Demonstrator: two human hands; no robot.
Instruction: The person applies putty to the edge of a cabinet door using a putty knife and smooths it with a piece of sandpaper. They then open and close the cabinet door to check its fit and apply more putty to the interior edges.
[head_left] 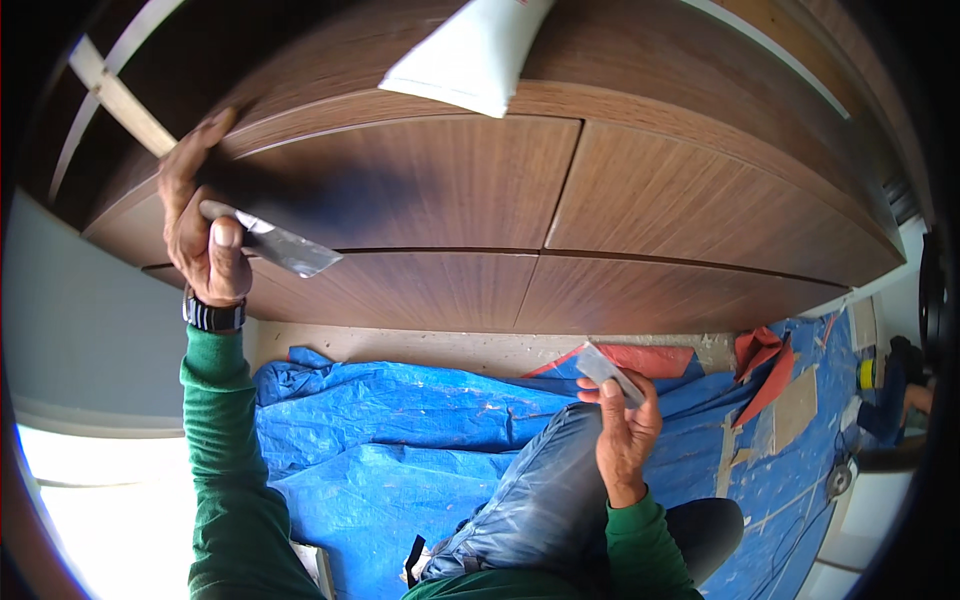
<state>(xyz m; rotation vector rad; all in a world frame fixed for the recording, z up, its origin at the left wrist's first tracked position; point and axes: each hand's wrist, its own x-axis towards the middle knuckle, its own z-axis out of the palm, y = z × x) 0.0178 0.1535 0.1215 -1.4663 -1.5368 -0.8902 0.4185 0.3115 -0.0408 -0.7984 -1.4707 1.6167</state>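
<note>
My left hand (200, 230) is raised by the left end of the brown wood-grain cabinet (420, 190). A flat metal scraper blade (290, 250) is pinched under its thumb, and its fingers reach up to the cabinet's top edge. My right hand (630, 430) is lower, above my knee, its thumb and fingers closed on a smaller flat metal scraper (608, 372). That scraper points up and left, apart from the cabinet front. A white squeeze tube (470, 55) lies on the cabinet top, its wide flat end sticking out over the front edge.
Blue tarpaulin (370, 420) covers the floor, with folded red sheeting (765, 360) at right. A light wooden strip (125, 105) stands at upper left. At the far right are part of another person (890, 400) and a round tool (838, 480) with a cable.
</note>
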